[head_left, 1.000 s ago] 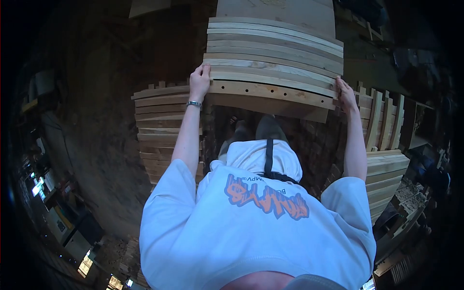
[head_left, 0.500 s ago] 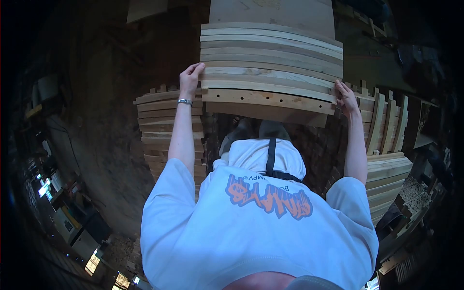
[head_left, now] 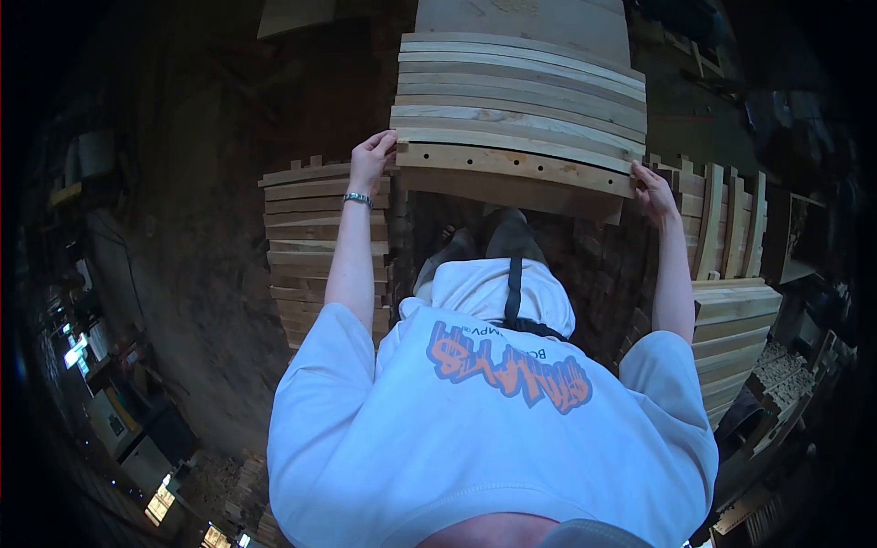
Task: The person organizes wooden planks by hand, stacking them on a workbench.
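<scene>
Pale wooden slats in a close-packed row (head_left: 521, 96) are seen at upper centre, laid side by side across the pale, flat-topped bench (head_left: 548, 20). They are long, narrow and straight-edged, coloured from cream to greyish tan, and marked on some faces by darker grain; their left ends are not quite evenly lined up. Along the near side of the row, a yellowish wooden strip pierced by dark round holes (head_left: 493, 162) is set, parted from it by a thin dark line.

The far end of the bench is cut off by the top edge of the frame. The undersides of the slats are hidden, and the dim floor around is hard to make out.

The slats are spanned between the two hands. By the left hand (head_left: 370, 164), the near left corner of the row is met with bent fingers and thumb brought close together; by the right hand (head_left: 654, 194), the near right corner is met with loosely curled fingers. Whether any slat is firmly pinched in either grip cannot be told.
</scene>
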Demonstrator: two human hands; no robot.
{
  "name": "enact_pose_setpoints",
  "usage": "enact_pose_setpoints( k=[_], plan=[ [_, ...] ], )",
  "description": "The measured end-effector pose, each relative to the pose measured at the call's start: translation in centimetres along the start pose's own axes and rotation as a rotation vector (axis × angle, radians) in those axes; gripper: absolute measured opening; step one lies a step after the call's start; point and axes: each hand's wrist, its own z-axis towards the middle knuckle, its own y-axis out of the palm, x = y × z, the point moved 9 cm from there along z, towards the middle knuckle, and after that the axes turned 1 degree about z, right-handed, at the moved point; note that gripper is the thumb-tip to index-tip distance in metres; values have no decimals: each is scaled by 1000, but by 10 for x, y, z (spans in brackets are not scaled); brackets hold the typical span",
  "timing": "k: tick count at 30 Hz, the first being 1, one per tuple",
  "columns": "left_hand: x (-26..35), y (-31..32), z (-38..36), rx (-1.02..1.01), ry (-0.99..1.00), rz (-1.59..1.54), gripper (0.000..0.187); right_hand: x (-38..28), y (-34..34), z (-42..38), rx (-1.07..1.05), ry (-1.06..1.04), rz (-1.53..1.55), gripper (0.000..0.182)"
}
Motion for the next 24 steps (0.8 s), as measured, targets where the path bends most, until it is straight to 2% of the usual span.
enact_pose_setpoints(
  k=[4,5,6,7,8,9,10,11,12,13,14,16,17,18,19,20,22,24],
  plan=[
    [5,4,2,-21,22,23,35,3,0,2,20,-17,61,37],
    [3,6,1,-40,-16,-6,36,2,1,2,22,-56,3,51],
    [0,8,0,-63,-53,-35,37,-1,9,-6,24,-58,6,51],
    [-1,7,1,-67,-46,-35,37,-11,12,-20,198,-19,-173,63],
    [-9,-4,3,25,-112,16,37,-21,15,-31,372,18,-350,76],
    [-12,-13,4,118,-175,66,37,-45,8,-43,800,-177,-859,94],
    [1,0,-5,110,-159,69,37,-76,56,-83,920,-591,-953,89],
    [53,19,-33,285,200,461,40,-95,109,-111,842,-879,-930,80],
    [101,58,-66,461,564,843,42,-95,160,-118,751,-992,-1020,72],
    [123,115,-76,297,805,848,44,-87,206,-114,568,-1016,-957,68],
    [135,170,-88,128,1034,842,47,-76,245,-103,524,-1071,-1033,66],
    [141,245,-58,50,953,955,44,-51,293,-77,496,-1119,-1161,63],
    [146,264,-36,61,981,947,44,-49,303,-65,523,-1115,-1211,62],
    [138,285,-10,104,1029,1184,42,-50,304,-64,530,-1112,-1181,61],
    [133,299,14,153,1062,1422,41,-52,303,-66,533,-1107,-1153,60],
    [137,303,29,166,1078,1412,41,-55,302,-65,543,-1097,-1131,59],
    [134,310,58,23,917,1470,44,-65,304,-59,564,-1080,-1124,57],
    [142,317,80,-21,885,1446,47,-81,305,-41,579,-1075,-1130,57]
  ],
)
